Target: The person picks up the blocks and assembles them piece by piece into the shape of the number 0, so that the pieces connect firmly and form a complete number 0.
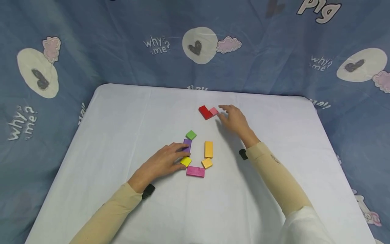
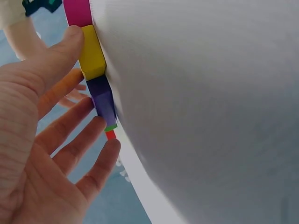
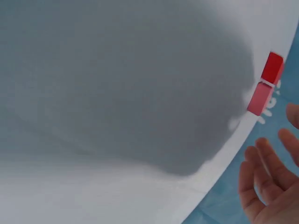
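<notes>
My left hand (image 1: 164, 160) lies along the left side of a short block row, fingers spread. In the left wrist view its thumb is at a yellow block (image 2: 92, 52) and its fingertips are beside a purple block (image 2: 103, 101). A green block (image 1: 191, 135) sits at the far end of the purple one; a magenta block (image 1: 195, 171) lies at the near end, by the yellow. My right hand (image 1: 235, 119) hovers with parted fingers just right of a small pink block (image 1: 214, 111), holding nothing. That pink block meets a red block (image 1: 205, 112) at its corner.
Right of the purple block lie a long orange block (image 1: 208, 149) and a small light-orange block (image 1: 207, 163), end to end. All the blocks lie on a white-covered table (image 1: 122, 115). A blue printed curtain (image 1: 122, 51) stands behind it.
</notes>
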Tool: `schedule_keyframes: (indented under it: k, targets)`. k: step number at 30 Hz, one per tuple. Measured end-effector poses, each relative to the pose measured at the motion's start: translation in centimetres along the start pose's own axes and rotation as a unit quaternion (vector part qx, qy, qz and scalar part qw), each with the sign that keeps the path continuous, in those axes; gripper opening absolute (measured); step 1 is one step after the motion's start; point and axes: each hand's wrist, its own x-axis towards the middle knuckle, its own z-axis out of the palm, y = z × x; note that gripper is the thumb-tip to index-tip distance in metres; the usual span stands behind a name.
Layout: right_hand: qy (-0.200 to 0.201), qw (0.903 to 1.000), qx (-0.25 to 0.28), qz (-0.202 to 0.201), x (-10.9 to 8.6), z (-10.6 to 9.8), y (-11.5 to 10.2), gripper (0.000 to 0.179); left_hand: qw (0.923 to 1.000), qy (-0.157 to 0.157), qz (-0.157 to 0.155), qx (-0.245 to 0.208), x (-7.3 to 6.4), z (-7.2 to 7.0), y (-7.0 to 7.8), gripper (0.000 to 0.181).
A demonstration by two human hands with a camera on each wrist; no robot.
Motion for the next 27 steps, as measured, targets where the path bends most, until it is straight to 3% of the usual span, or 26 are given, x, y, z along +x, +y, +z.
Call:
schedule_keyframes:
  k: [5, 9, 18, 27]
  targets:
    - [-0.040, 0.9989, -0.009, 0.023, 1.8, 0.1, -0.5, 0.051, 1.0000, 0.000, 0.000, 0.001, 0.0, -0.2, 0.2, 0.047]
    - [-0.049, 0.9985, -0.008, 0.025, 2.7, 0.6, -0.9, 0.049, 1.0000, 0.001, -0.002, 0.004, 0.0, -0.3, 0.2, 0.047]
    - [-0.085, 0.9947, -0.051, 0.024, 3.3, 1.7, -1.3, 0.043, 0.9998, -0.011, -0.012, 0.005, -0.1, 0.1, 0.1, 0.047]
    - [-0.063, 0.9970, -0.037, 0.026, 3.2, 1.8, -1.0, 0.037, 1.0000, 0.001, -0.006, 0.008, -0.1, 0.0, 0.0, 0.047]
